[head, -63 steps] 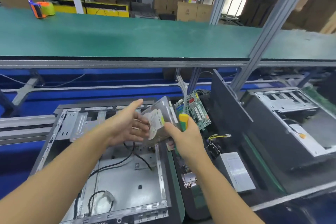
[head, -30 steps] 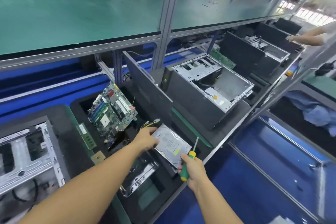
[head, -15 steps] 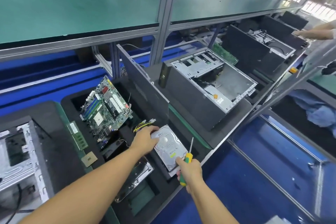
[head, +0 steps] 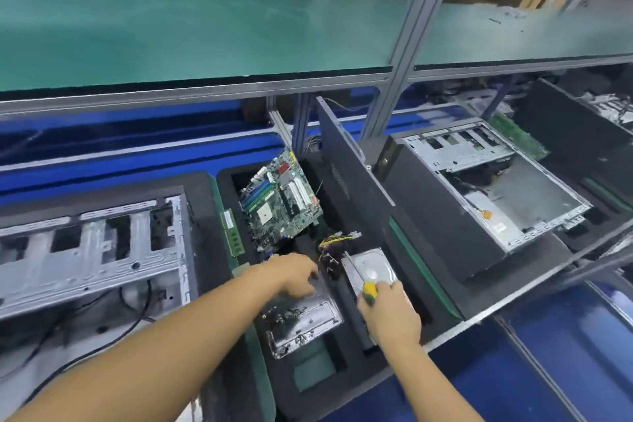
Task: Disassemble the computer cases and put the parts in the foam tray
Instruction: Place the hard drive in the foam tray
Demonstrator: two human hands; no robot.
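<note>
Foam tray (head: pixel 224 188), frame centre, holds motherboard (head: pixel 281 202), RAM stick (head: pixel 233 233), hard drive (head: pixel 371 265), metal plate (head: pixel 308 319) | computer case (head: pixel 92 250), frame left, has only cables (head: pixel 102 319) inside, I judge | right hand (head: pixel 392 317) grips screwdriver (head: pixel 369 293) | left hand (head: pixel 294 276) above plate, I cannot tell its grip

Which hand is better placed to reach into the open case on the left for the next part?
Left, probably. The left hand is nearer the open case and holds no tool, while the right hand grips the screwdriver over the hard drive.

foam tray (head: pixel 352 380) on blue bench (head: pixel 102 164)
</note>
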